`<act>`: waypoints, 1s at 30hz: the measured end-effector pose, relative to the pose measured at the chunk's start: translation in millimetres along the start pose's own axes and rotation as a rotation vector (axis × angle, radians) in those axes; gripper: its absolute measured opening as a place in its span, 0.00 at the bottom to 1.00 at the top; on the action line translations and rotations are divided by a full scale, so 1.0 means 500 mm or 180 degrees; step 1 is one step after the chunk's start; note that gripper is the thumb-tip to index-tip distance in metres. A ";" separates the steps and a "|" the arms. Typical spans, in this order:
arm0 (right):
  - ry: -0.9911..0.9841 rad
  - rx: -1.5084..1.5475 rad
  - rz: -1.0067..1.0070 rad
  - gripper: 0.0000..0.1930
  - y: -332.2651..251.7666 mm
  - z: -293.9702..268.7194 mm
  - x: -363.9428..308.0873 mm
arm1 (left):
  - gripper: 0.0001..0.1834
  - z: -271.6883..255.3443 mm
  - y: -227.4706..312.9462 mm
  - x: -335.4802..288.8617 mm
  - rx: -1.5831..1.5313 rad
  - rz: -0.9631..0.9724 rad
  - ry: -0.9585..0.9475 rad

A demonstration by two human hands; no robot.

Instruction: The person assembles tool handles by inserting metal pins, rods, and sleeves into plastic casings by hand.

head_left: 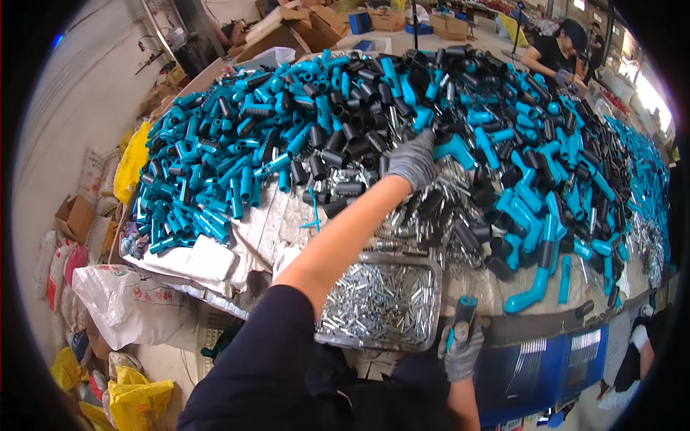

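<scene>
My left hand [413,162], in a grey glove, reaches far into the heaped plastic parts. Its fingers are drawn together at the pile, and what they grip, if anything, is hidden. Just right of them lies a teal pistol-shaped part [456,151]; black tubes [350,131] lie to the left. Near the table's front edge, my gloved right hand [463,350] is closed around a black-and-teal tubular handle [464,313], held roughly upright. Between my arms stands a clear tray [436,302] full of small metal pins [374,298].
Loose metal rods [402,223] lie behind the tray. A white sack [129,305] stands at the left, and a blue bin [535,373] sits below the table's right front. Another person [560,54] works at the far right; part of someone else [636,359] shows at the lower right.
</scene>
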State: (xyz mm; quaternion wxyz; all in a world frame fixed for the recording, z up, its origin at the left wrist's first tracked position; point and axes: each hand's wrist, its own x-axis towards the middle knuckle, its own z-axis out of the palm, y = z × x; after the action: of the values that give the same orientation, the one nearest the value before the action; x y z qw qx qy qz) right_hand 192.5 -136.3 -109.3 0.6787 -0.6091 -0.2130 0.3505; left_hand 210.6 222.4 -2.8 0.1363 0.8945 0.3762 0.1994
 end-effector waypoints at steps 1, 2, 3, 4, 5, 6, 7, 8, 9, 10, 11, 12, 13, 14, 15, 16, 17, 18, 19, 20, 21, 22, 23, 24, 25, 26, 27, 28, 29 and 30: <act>-0.0088 0.0002 -0.0130 0.24 -0.005 0.006 0.005 | 0.29 -0.027 0.008 -0.027 -0.0023 0.0052 0.0101; -0.0113 -0.0015 -0.0207 0.23 -0.010 0.004 0.000 | 0.29 -0.053 0.026 -0.068 -0.0086 0.0116 0.0128; -0.0126 -0.0134 0.0023 0.23 -0.023 0.010 0.008 | 0.29 -0.091 0.036 -0.102 -0.0055 0.0275 -0.0175; -0.0181 -0.0253 0.0255 0.23 -0.043 0.019 0.013 | 0.30 -0.149 0.046 -0.145 -0.0022 0.0409 -0.0451; -0.0284 -0.0254 0.0214 0.23 -0.043 0.029 0.020 | 0.31 -0.182 0.040 -0.185 -0.0285 0.0661 -0.0536; -0.0333 -0.0301 0.0155 0.23 -0.050 0.024 0.020 | 0.31 -0.198 0.043 -0.219 -0.0618 0.0946 -0.0613; -0.0323 -0.0382 0.0086 0.23 -0.054 0.025 0.022 | 0.31 -0.209 0.045 -0.245 -0.0549 0.0942 -0.0783; -0.0347 -0.0454 -0.0015 0.24 -0.060 0.026 0.023 | 0.32 -0.223 0.042 -0.263 -0.0449 0.0935 -0.0915; -0.0389 -0.0559 0.0022 0.31 -0.053 0.020 0.024 | 0.33 -0.209 0.019 -0.274 -0.0659 0.0965 -0.0914; -0.0393 -0.0489 -0.0159 0.31 -0.067 0.030 0.018 | 0.33 -0.221 0.025 -0.287 -0.0312 0.1110 -0.0755; -0.0430 -0.0613 -0.0170 0.31 -0.064 0.023 0.011 | 0.32 -0.230 0.032 -0.299 -0.0154 0.1030 -0.0845; -0.0474 -0.0736 -0.0187 0.32 -0.062 0.018 0.006 | 0.32 -0.239 0.039 -0.309 0.0010 0.0948 -0.0927; -0.0473 -0.0754 -0.0202 0.32 -0.067 0.019 -0.001 | 0.32 -0.249 0.043 -0.320 -0.0004 0.0953 -0.0908; -0.0533 -0.0874 -0.0396 0.29 -0.074 0.023 -0.007 | 0.32 -0.258 0.047 -0.330 0.0068 0.1006 -0.0892; -0.0592 -0.0993 -0.0592 0.27 -0.080 0.026 -0.012 | 0.32 -0.267 0.049 -0.336 0.0141 0.1060 -0.0874; -0.0601 -0.1002 -0.0618 0.27 -0.080 0.028 -0.017 | 0.32 -0.279 0.045 -0.341 0.0141 0.1061 -0.0844; -0.0615 -0.1137 -0.0731 0.27 -0.076 0.029 -0.021 | 0.32 -0.292 0.035 -0.342 -0.0106 0.1185 -0.0995; -0.0627 -0.1272 -0.0844 0.28 -0.074 0.031 -0.026 | 0.31 -0.303 0.028 -0.342 -0.0354 0.1312 -0.1147; -0.0664 -0.1295 -0.0851 0.29 -0.079 0.035 -0.035 | 0.32 -0.314 0.025 -0.345 -0.0380 0.1282 -0.1295; -0.0682 -0.1303 -0.0871 0.29 -0.082 0.038 -0.038 | 0.32 -0.324 0.020 -0.345 -0.0378 0.1274 -0.1268; -0.0780 -0.1463 -0.0909 0.32 -0.085 0.040 -0.040 | 0.33 -0.333 0.014 -0.344 -0.0529 0.1341 -0.1421; -0.0871 -0.1632 -0.0929 0.36 -0.085 0.039 -0.044 | 0.33 -0.338 0.015 -0.345 -0.0696 0.1410 -0.1587; -0.0822 -0.1368 -0.0811 0.35 -0.083 0.043 -0.052 | 0.35 -0.349 0.023 -0.349 -0.0715 0.1328 -0.1648; -0.0825 -0.1385 -0.0815 0.35 -0.089 0.043 -0.060 | 0.35 -0.353 0.029 -0.351 -0.0729 0.1328 -0.1636; -0.0756 -0.1188 -0.0503 0.31 -0.100 0.045 -0.070 | 0.35 -0.358 0.032 -0.355 -0.0628 0.1316 -0.1624; -0.0680 -0.0991 -0.0194 0.28 -0.110 0.047 -0.076 | 0.36 -0.360 0.034 -0.358 -0.0527 0.1310 -0.1610; -0.0677 -0.1003 -0.0210 0.28 -0.115 0.052 -0.077 | 0.36 -0.360 0.033 -0.361 -0.0533 0.1320 -0.1593; -0.0610 -0.1383 -0.0732 0.28 -0.122 0.056 -0.078 | 0.36 -0.355 0.033 -0.361 -0.0588 0.1573 -0.1770; -0.0554 -0.1742 -0.1285 0.28 -0.132 0.068 -0.076 | 0.36 -0.355 0.032 -0.362 -0.0602 0.1823 -0.1921; -0.0559 -0.1874 -0.1496 0.27 -0.152 0.089 -0.081 | 0.32 -0.344 0.025 -0.376 -0.0650 0.1606 -0.1933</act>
State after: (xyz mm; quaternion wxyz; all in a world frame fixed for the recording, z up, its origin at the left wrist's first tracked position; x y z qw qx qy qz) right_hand 150.3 -136.8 -22.2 0.5159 -0.6802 -0.4956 0.1601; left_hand 19.7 93.3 106.4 0.2761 0.9588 0.0658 -0.0103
